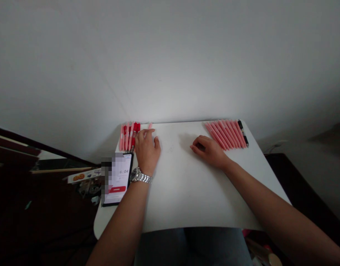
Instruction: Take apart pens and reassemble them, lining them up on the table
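My left hand [148, 148], with a metal watch on its wrist, is over the left part of the white table [186, 195], beside several pink and red pens [127, 136]. The pink tip of one pen [150, 126] shows just beyond its fingers; the hand hides the rest, and whether it is gripped cannot be told. My right hand [210, 150] rests with curled fingers near the table's middle right, with nothing visible in them. Just right of it, several pink pens [227, 135] lie side by side in a slanted row, with a black pen [243, 133] at the right end.
A phone [118, 181] showing a time display lies at the table's left edge, beside my left forearm. A pale wall [170, 66] rises behind the table. Assorted items lie beyond the left edge, and my legs are under the front edge.
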`<state>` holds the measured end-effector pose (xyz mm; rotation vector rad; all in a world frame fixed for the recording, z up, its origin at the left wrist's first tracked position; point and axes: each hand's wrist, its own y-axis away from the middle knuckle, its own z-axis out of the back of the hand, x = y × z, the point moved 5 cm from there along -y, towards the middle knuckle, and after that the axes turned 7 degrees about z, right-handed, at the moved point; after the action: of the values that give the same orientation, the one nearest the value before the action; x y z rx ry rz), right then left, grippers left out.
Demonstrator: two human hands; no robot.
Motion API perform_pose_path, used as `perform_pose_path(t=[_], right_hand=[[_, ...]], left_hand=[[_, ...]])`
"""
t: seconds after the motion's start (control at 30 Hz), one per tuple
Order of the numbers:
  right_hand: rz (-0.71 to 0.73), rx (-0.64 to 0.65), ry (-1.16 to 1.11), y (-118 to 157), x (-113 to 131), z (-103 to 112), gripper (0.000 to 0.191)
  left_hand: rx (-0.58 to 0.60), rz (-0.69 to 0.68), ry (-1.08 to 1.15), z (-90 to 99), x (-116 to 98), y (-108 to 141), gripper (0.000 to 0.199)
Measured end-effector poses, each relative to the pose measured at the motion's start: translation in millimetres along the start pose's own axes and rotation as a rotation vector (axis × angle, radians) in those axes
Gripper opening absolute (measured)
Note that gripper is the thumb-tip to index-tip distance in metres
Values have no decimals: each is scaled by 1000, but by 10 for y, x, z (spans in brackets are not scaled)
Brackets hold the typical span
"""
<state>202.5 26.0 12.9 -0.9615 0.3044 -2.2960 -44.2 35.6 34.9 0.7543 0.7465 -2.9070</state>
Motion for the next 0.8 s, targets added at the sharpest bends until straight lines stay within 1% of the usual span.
perform_pose_path(t=[0.13,0.27,0.37,0.47,0.6,0.8], right_hand=[[-3,4,-1,-1,14,6,15],[-13,11,-3,0,14,-2,15],[-13,13,7,-4,17,-5,15],[-16,16,4,-9,30,-2,15],[-15,18,4,-6,41,3,15],[-11,14,-3,-1,26,-1,15]], left_hand=[[7,-8,17,-31,39,-9,27],[33,-50,48,-69,55,-25,24],[54,-66,60,-87,54,-34,26],[76,-59,98,-97,57,-40,29],[92,-34,159,-106,55,-42,28],[121,-26,299,-96,-34,-9,25]])
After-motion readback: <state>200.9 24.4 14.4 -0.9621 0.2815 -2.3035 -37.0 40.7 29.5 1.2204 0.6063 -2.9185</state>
